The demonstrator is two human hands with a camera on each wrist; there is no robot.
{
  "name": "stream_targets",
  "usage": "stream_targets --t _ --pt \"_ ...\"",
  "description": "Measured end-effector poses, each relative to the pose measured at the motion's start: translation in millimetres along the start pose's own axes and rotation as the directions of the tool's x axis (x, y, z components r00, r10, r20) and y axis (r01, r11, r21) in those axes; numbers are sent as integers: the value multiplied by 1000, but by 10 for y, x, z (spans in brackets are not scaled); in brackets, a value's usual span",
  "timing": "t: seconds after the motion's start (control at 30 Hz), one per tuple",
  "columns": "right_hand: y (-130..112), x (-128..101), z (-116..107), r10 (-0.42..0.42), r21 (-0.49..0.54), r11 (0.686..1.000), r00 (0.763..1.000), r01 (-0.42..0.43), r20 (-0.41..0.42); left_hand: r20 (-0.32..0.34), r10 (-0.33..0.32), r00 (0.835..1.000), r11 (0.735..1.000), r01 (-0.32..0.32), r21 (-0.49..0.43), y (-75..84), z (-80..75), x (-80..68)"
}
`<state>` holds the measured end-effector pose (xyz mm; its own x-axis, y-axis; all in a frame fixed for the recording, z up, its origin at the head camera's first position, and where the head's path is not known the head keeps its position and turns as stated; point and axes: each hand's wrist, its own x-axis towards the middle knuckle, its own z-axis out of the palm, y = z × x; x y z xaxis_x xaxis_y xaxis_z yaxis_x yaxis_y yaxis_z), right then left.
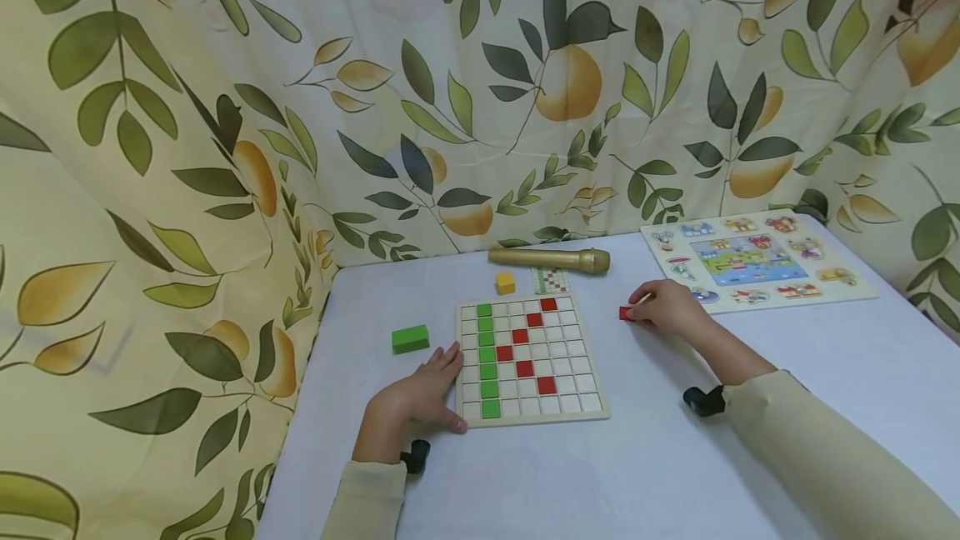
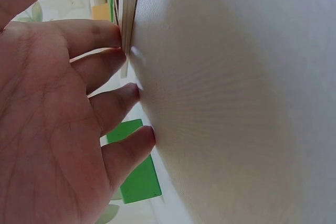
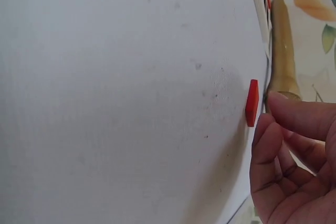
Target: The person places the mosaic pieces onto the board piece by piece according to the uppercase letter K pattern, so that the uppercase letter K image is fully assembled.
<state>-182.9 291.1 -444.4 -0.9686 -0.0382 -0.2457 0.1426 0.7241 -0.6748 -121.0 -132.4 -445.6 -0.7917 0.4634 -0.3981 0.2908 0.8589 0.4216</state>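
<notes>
The right hand (image 1: 663, 307) is resting on the white tabletop (image 1: 675, 457) to the right of the wooden grid board (image 1: 531, 359), with its fingertips (image 3: 273, 124) curling toward a small red tile (image 1: 626, 312). In the right wrist view the red tile is lying flat just beside those fingertips; whether they are touching it I cannot tell, and the grip is not yet closing around it. The left hand (image 1: 420, 394) is lying flat with straight fingers (image 2: 113, 34) pressing against the left edge of the board, steadying it and holding nothing.

The red tile is looking thin, stiff and light, probably smooth painted wood, so it is likely sliding easily on the cloth; pinching it by two opposite edges between thumb and forefinger seems the surest hold.

On the board, a column of green tiles and a scatter of red tiles are already sitting in squares. A green block (image 1: 410, 338) is lying left of the board, a yellow cube (image 1: 505, 282) and a small pattern card (image 1: 552, 280) behind it, beside a gold microphone (image 1: 550, 259). A picture puzzle board (image 1: 757, 261) is lying at the far right. No writing is readable anywhere.
</notes>
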Motion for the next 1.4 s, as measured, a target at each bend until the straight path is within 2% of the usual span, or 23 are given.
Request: stream_targets --t 0.43,0.67,0.83,1.13,1.4 --pt "77 76 38 6 1 1000 1000 -6 15 7 -9 1000 1000 9 8 9 -5 2" --pt "80 73 85 -50 -41 998 998 48 -33 7 -12 1000 1000 12 7 6 -6 5" --pt "63 59 92 -35 -43 999 998 33 -49 5 -15 1000 1000 15 3 14 -7 -2" --pt "29 29 84 27 21 999 1000 -27 -13 8 -13 1000 1000 13 8 38 -18 -16" --pt "-5 -57 91 13 58 998 1000 -14 13 7 -7 1000 1000 7 5 30 -9 -10"
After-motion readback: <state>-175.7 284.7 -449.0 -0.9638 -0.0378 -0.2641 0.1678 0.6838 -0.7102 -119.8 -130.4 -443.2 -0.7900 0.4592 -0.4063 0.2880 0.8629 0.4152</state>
